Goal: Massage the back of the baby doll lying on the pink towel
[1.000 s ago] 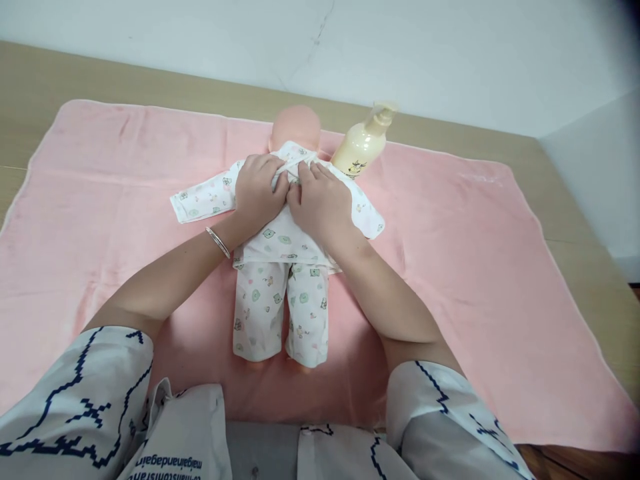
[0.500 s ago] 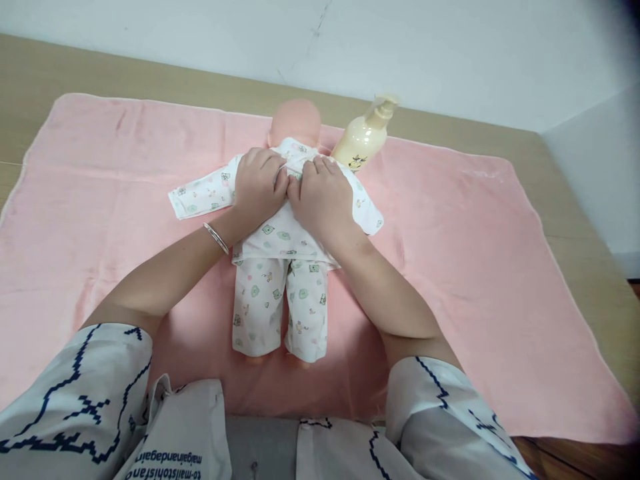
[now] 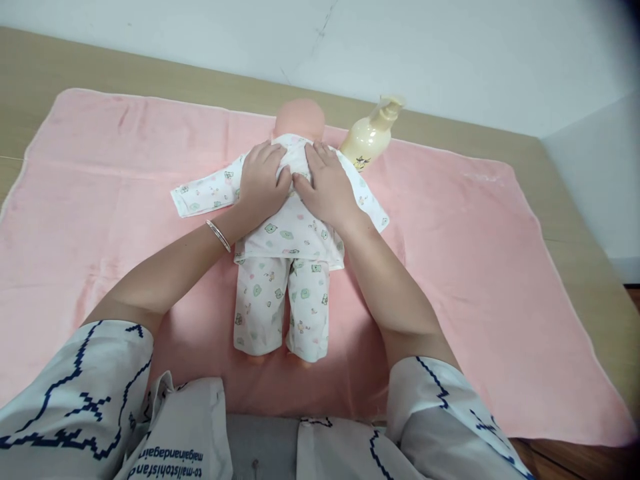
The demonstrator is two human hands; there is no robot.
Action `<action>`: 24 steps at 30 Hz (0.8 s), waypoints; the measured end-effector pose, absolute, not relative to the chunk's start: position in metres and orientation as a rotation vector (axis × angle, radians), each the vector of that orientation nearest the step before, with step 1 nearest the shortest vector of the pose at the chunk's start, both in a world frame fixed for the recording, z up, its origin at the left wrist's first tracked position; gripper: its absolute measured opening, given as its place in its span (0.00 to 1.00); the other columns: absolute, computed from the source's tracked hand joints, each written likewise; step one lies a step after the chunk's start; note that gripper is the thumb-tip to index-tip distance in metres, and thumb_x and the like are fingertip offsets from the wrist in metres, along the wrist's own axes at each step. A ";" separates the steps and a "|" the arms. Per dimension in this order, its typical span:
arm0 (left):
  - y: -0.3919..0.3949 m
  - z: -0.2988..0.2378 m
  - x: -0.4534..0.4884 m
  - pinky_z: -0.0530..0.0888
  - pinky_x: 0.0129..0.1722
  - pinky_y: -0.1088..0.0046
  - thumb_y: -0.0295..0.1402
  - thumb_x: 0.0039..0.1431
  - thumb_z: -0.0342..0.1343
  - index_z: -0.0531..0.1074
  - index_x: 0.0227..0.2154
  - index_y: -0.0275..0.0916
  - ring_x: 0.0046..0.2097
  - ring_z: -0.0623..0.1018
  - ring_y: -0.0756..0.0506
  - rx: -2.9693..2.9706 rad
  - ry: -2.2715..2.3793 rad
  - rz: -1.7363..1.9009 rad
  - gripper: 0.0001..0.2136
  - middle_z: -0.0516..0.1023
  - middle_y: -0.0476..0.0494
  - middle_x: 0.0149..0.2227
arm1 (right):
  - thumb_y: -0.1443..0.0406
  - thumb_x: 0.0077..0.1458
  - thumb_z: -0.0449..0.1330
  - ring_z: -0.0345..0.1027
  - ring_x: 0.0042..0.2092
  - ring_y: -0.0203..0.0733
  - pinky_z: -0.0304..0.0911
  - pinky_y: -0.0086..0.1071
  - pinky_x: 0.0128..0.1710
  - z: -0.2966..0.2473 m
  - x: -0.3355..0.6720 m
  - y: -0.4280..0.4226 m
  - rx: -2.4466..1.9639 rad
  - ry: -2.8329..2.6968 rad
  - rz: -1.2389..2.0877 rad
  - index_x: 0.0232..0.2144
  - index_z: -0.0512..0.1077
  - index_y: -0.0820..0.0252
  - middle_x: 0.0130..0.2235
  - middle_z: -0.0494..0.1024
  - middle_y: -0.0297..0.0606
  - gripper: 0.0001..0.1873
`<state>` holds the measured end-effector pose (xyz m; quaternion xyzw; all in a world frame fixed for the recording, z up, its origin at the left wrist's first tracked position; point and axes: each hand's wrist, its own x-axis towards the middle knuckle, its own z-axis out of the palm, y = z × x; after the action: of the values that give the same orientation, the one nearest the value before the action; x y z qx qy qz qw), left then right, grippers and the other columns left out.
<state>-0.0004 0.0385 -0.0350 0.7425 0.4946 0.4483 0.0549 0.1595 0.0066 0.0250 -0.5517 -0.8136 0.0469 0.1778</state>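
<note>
A baby doll (image 3: 300,120) lies face down, its bald head toward the wall and its feet toward me. It wears a white printed top (image 3: 293,230) and matching trousers (image 3: 260,307). My left hand (image 3: 263,177) rests open on the left side of the doll's upper back, thumb pointing inward. Flat on the right side of the back lies my right hand (image 3: 327,183), its fingers extended toward the shoulder. Both thumbs nearly meet over the middle of the back. The doll's sleeves spread out to either side, and its hands are hidden.
Under the doll a pink blanket (image 3: 460,267) covers much of the wooden table (image 3: 575,267). A cream pump bottle (image 3: 367,140) lies tilted beside the doll's right shoulder, close to my right hand. Behind the table rises a white wall (image 3: 425,60).
My hands have moved slightly up the doll's back, and the right fingers have straightened from a curled pose. The cloth between them looks smoother. The doll's head and upper body have shifted slightly right.
</note>
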 end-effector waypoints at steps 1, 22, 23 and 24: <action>0.037 -0.034 -0.001 0.63 0.64 0.50 0.55 0.64 0.33 0.69 0.48 0.43 0.60 0.69 0.40 2.278 1.488 1.367 0.27 0.74 0.41 0.54 | 0.55 0.66 0.45 0.42 0.70 0.55 0.43 0.57 0.68 0.025 0.158 0.005 -1.557 -2.295 0.113 0.65 0.54 0.62 0.68 0.54 0.47 0.30; 0.020 -0.019 -0.002 0.65 0.59 0.49 0.57 0.64 0.41 0.71 0.46 0.41 0.57 0.69 0.36 2.143 1.505 1.367 0.26 0.74 0.37 0.50 | 0.57 0.67 0.44 0.51 0.67 0.55 0.50 0.53 0.66 0.022 0.145 -0.003 -1.682 -2.159 0.039 0.61 0.61 0.68 0.64 0.61 0.51 0.28; 0.022 -0.020 -0.002 0.64 0.60 0.49 0.57 0.64 0.42 0.71 0.47 0.41 0.57 0.69 0.36 2.132 1.515 1.360 0.26 0.73 0.37 0.51 | 0.56 0.67 0.44 0.49 0.68 0.55 0.48 0.54 0.67 0.019 0.147 0.001 -1.656 -2.160 0.059 0.62 0.60 0.67 0.65 0.60 0.50 0.28; 0.023 -0.021 -0.002 0.63 0.61 0.49 0.57 0.63 0.43 0.70 0.48 0.40 0.58 0.69 0.36 2.118 1.515 1.358 0.26 0.73 0.37 0.52 | 0.55 0.67 0.43 0.48 0.68 0.55 0.46 0.55 0.68 0.016 0.149 0.005 -1.632 -2.163 0.074 0.63 0.59 0.67 0.66 0.59 0.50 0.29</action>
<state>-0.0019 0.0233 -0.0208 0.7173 0.5131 0.4601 0.1023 0.1487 0.0047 0.0158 -0.5883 -0.7794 0.0267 0.2139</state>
